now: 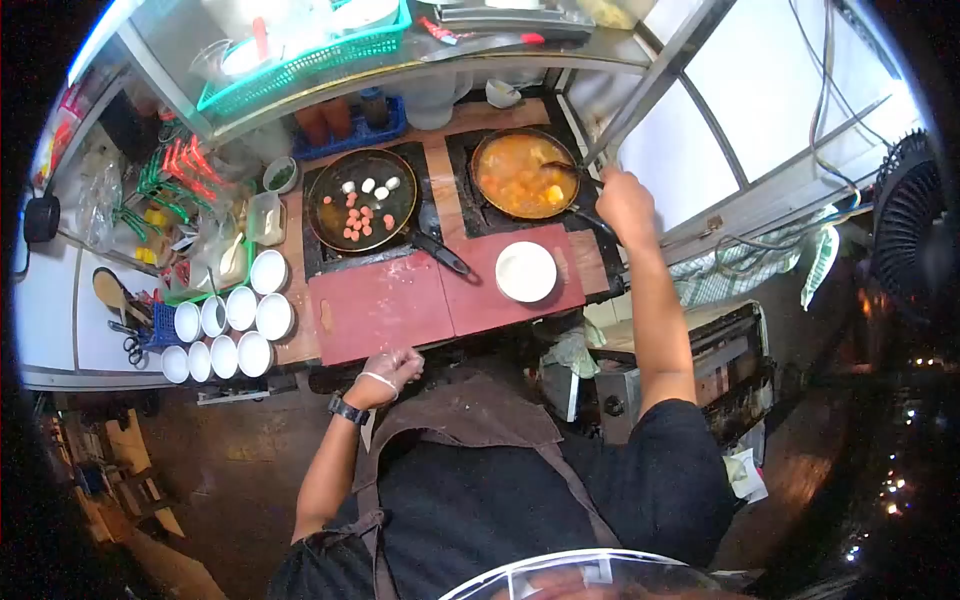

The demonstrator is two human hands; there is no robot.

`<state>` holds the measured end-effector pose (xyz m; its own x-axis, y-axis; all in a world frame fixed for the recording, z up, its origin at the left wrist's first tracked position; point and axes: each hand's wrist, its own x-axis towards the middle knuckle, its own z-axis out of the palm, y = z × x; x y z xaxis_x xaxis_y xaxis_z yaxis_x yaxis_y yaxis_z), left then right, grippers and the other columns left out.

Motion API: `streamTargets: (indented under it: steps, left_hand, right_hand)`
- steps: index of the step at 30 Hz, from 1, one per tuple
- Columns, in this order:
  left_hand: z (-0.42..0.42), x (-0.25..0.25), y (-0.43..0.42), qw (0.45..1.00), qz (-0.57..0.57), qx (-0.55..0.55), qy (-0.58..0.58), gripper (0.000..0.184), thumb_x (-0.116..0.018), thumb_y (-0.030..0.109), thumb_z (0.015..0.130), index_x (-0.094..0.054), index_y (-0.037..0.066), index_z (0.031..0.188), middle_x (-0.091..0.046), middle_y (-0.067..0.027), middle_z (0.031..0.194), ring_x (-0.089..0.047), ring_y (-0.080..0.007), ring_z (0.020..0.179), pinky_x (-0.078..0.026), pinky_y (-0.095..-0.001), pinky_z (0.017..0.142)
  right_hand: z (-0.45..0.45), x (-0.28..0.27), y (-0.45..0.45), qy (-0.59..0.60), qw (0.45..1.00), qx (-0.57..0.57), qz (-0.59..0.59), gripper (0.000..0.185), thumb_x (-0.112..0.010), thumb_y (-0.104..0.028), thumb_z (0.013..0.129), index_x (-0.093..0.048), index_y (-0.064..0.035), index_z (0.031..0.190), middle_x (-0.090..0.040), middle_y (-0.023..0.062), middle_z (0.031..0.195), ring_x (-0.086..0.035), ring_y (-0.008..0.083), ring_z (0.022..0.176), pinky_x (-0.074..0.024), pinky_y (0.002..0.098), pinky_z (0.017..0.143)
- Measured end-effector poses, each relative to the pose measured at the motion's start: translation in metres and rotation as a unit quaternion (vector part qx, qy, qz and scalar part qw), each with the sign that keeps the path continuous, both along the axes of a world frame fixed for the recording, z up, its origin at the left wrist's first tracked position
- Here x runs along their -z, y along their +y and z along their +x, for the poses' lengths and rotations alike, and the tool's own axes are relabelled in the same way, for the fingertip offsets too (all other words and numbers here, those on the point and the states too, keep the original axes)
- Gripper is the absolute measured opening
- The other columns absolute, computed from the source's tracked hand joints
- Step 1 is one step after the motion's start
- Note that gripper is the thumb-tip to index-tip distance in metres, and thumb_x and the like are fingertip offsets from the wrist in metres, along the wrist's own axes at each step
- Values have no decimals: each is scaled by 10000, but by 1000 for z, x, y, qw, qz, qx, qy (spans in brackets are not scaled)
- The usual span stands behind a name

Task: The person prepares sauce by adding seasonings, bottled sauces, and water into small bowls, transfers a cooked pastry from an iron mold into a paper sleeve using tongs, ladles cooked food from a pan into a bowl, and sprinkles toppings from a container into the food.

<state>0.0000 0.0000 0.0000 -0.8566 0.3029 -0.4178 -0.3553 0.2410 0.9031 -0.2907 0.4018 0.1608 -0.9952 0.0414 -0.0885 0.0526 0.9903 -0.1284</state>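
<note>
Right hand [627,208]: fingers clamped on the spoon [572,171], dipped in the soup [512,185] near the back right corner of the bench [441,180]; the handle probably keeps skin clear of heat. Left hand [393,370]: at the front edge; cannot tell whether its fingers are together.

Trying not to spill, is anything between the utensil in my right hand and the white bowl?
Only the soup pan's near rim, since the utensil reaches inside; it would probably need lifting over. The other pan's handle ends left of the white bowl, off that path.
</note>
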Motion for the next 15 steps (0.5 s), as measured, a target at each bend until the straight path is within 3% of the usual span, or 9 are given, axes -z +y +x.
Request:
streamTargets:
  steps: [2,3,5,7,10,13,15]
  left_hand:
    - [0,0,13,998,-34,50,-9,180,-557,173,1057,-600,-1,1037,-636,-35,957,-635,-116,897,-549,-304,857]
    - [9,-11,-13,996,-66,59,-29,180,-557,173,1057,-600,-1,1037,-636,-35,957,-635,-116,897,-549,-304,857]
    - [3,12,10,999,29,20,-20,179,-593,186,1032,-627,24,963,-629,-2,849,-583,-91,797,-505,-283,752]
    - [-3,2,26,998,49,35,-8,172,-588,179,1035,-625,22,973,-629,-2,875,-592,-91,810,-516,-282,769]
    - [-1,-8,26,998,69,9,-2,163,-579,171,1038,-619,18,996,-632,-10,901,-608,-102,819,-532,-289,789]
    - [1,-16,25,998,54,-28,15,152,-572,157,1040,-615,11,1026,-633,-16,909,-623,-116,842,-545,-301,809]
    - [-3,-32,23,999,19,-27,20,172,-562,155,1056,-612,-9,1060,-643,-48,969,-648,-137,932,-561,-309,881]
  right_hand:
    - [16,-6,-4,139,985,-88,43,286,-632,-138,888,-665,-88,1168,-700,215,1078,-697,434,956,-560,526,829]
    - [19,5,-34,168,977,-129,-12,259,-615,-95,875,-667,-103,1128,-685,202,1019,-700,421,912,-564,521,772]
    - [-4,26,-39,227,954,-195,22,229,-573,-77,884,-672,-121,1085,-652,171,936,-704,389,853,-567,504,712]
    - [-23,39,-44,273,922,-266,66,204,-570,-92,881,-682,-125,1048,-651,155,926,-710,368,840,-568,487,693]
    - [-26,30,-30,228,941,-224,114,202,-587,-110,874,-696,-132,1043,-658,146,932,-717,349,839,-570,469,696]
    - [-38,19,-11,202,965,-163,45,246,-530,-107,924,-694,-103,1108,-669,217,1002,-698,417,866,-562,510,772]
    - [-52,49,2,184,972,-140,-31,303,-550,-18,857,-665,-57,1135,-681,231,1071,-647,441,1024,-519,535,871]
